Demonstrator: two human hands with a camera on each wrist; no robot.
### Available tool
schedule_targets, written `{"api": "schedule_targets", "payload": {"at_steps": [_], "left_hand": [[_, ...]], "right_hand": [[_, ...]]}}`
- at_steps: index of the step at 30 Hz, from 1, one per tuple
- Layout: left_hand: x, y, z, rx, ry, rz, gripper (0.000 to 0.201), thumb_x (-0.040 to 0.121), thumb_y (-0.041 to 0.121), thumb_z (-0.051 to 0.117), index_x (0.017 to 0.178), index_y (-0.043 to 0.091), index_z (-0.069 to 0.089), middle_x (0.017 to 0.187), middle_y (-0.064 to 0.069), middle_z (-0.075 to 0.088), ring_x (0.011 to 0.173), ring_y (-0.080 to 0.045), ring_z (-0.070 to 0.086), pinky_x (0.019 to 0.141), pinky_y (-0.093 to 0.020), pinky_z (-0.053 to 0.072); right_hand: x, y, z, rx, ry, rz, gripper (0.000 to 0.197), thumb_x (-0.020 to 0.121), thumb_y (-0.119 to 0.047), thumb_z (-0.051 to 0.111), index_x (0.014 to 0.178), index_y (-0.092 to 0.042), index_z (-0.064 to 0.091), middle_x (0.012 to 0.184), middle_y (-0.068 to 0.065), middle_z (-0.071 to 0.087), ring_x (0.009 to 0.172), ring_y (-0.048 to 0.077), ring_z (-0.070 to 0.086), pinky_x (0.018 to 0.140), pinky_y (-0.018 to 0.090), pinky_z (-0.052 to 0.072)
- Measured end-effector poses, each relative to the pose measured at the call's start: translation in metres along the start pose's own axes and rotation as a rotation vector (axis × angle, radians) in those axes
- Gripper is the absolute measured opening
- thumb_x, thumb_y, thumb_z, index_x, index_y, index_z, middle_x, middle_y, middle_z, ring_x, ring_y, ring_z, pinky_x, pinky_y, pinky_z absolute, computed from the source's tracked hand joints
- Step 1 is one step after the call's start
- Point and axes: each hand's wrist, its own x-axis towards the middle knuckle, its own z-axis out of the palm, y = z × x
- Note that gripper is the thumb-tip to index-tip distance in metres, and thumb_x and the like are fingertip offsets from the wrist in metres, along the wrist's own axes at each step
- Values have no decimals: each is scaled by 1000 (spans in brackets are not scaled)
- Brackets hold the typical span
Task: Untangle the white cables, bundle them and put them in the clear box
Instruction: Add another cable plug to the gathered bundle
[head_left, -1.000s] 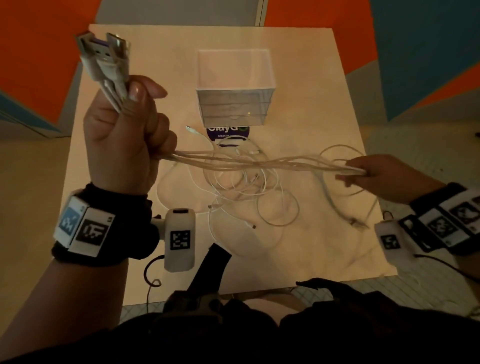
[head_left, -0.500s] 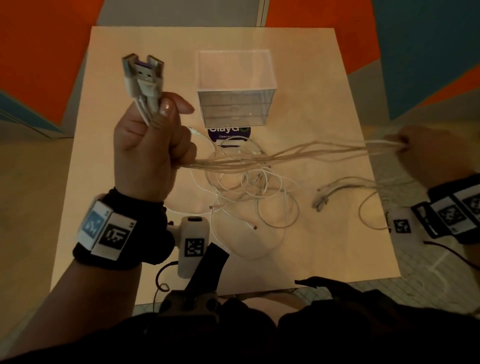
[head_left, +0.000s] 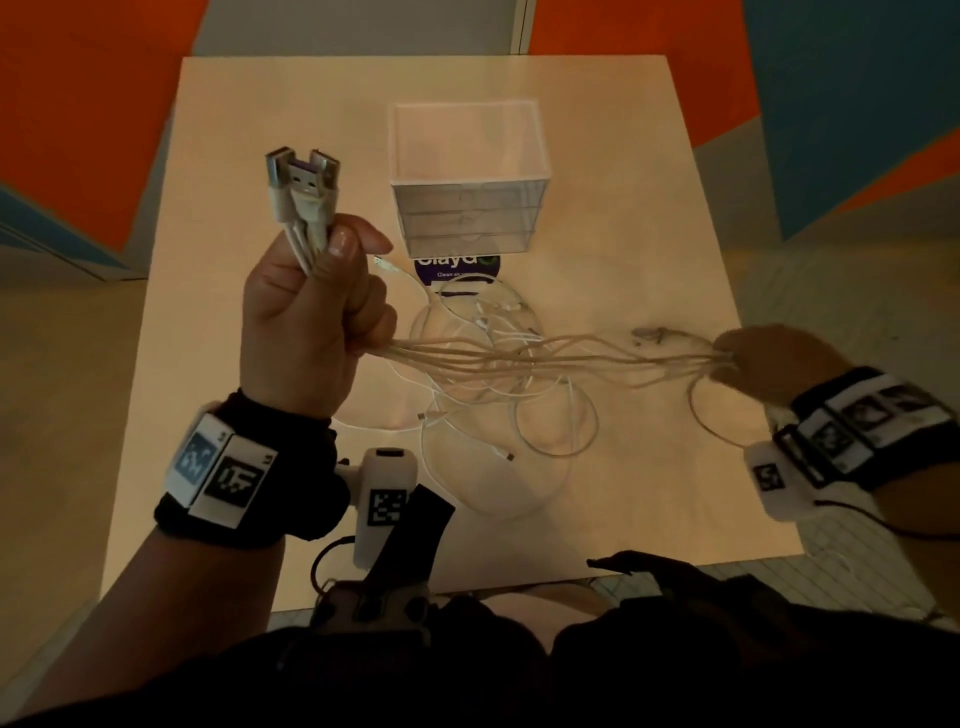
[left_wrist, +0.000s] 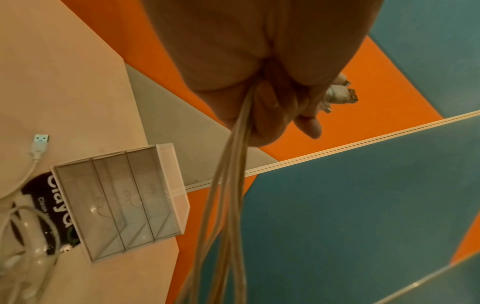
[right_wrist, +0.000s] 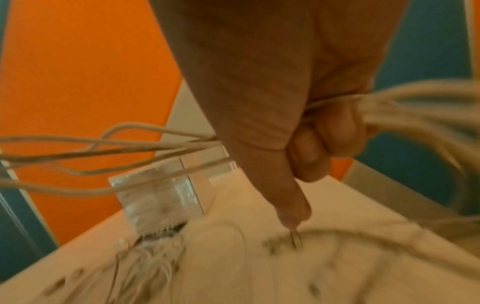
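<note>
Above the near left part of the table (head_left: 270, 156), my left hand (head_left: 311, 332) is raised in a fist clamped around a bunch of white cables (head_left: 545, 358), thumb pressed against them just below the plugs. Their USB plugs (head_left: 304, 182) stick up out of the top of my fist, side by side, one with a purple insert. From the bottom of that fist the strands run out to my right, hanging clear of the tabletop, and spread a little as they go. In the left wrist view the same strands (left_wrist: 228, 195) leave my curled fingers (left_wrist: 270, 115) and trail toward the camera.

Over at the right edge of the table, my right hand (head_left: 763, 364) grips the far stretch of the bunch, fingers curled round the strands (right_wrist: 155, 148); in the right wrist view, which is blurred, they pass through my fist and come out on both sides. A loop of cable (head_left: 711, 410) droops beneath this hand, and a small plug end (head_left: 647, 334) lies on the table just beside it.

Under the stretched strands, a loose tangle of thinner white cables (head_left: 498, 395) lies in coils on the tabletop. Just beyond it a dark round sticker (head_left: 457, 267) shows, partly covered by the clear box (head_left: 467, 176), which stands open-topped at the middle of the table, with nothing visible inside it. One more USB plug (left_wrist: 40, 142) rests flat near the box.
</note>
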Motion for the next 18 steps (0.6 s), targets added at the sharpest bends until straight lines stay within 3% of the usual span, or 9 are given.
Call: {"api": "schedule_targets", "payload": {"at_steps": [3, 5, 7, 8, 10, 13, 16, 18], "left_hand": [[-3, -3, -6, 9, 12, -32, 35, 98, 12, 32, 79, 16, 62, 52, 1, 14, 40, -8, 14, 45, -16, 20], [-6, -5, -10, 18, 23, -53, 33, 97, 13, 34, 78, 15, 61, 52, 1, 14, 40, -7, 16, 45, -15, 21], [-11, -8, -12, 10, 48, -88, 30, 97, 17, 41, 75, 16, 62, 51, 2, 14, 39, -5, 17, 44, -15, 20], [-14, -10, -13, -6, 50, -101, 27, 96, 22, 49, 73, 17, 61, 51, 2, 14, 39, -4, 18, 44, -15, 20], [-18, -12, -13, -39, 28, -115, 24, 87, 35, 60, 71, 17, 60, 50, 3, 17, 39, -3, 20, 44, -15, 21], [-22, -13, -9, -77, 8, -139, 25, 86, 33, 61, 66, 19, 57, 47, 11, 27, 38, -3, 22, 44, -14, 23], [-24, -14, -6, -99, 19, -161, 26, 86, 29, 53, 62, 20, 51, 48, 9, 26, 38, -3, 22, 44, -14, 22], [-25, -15, -6, -105, 29, -152, 28, 87, 29, 55, 62, 19, 47, 51, 2, 20, 38, -4, 22, 44, -14, 21]], "right_hand": [[6, -11, 14, 21, -187, -50, 50, 88, -33, 60, 134, -21, 42, 143, 4, 43, 128, 25, 43, 106, 36, 30], [6, -21, 3, 151, -359, -132, 67, 80, -33, 71, 137, -23, 38, 140, 1, 44, 127, 21, 42, 102, 31, 33], [4, -31, -23, 243, -397, -243, 65, 74, -36, 75, 132, -26, 46, 129, -7, 50, 121, 13, 45, 97, 26, 36], [6, -37, -38, 269, -335, -299, 57, 75, -37, 73, 127, -28, 51, 125, -9, 53, 115, 9, 48, 94, 25, 36], [12, -57, -63, 361, -64, -395, 34, 83, -32, 66, 116, -25, 62, 117, -6, 62, 102, 6, 54, 88, 22, 37], [23, -109, -73, 677, 247, -470, 16, 90, -15, 56, 100, -17, 69, 96, -2, 68, 88, 8, 60, 81, 18, 41], [39, -158, -53, 655, 182, -533, 16, 89, -12, 54, 95, -12, 69, 91, -2, 66, 83, 8, 58, 72, 14, 40], [58, -173, -32, 574, 183, -483, 17, 88, -13, 55, 96, -8, 69, 97, 1, 66, 89, 12, 58, 73, 17, 37]]}}
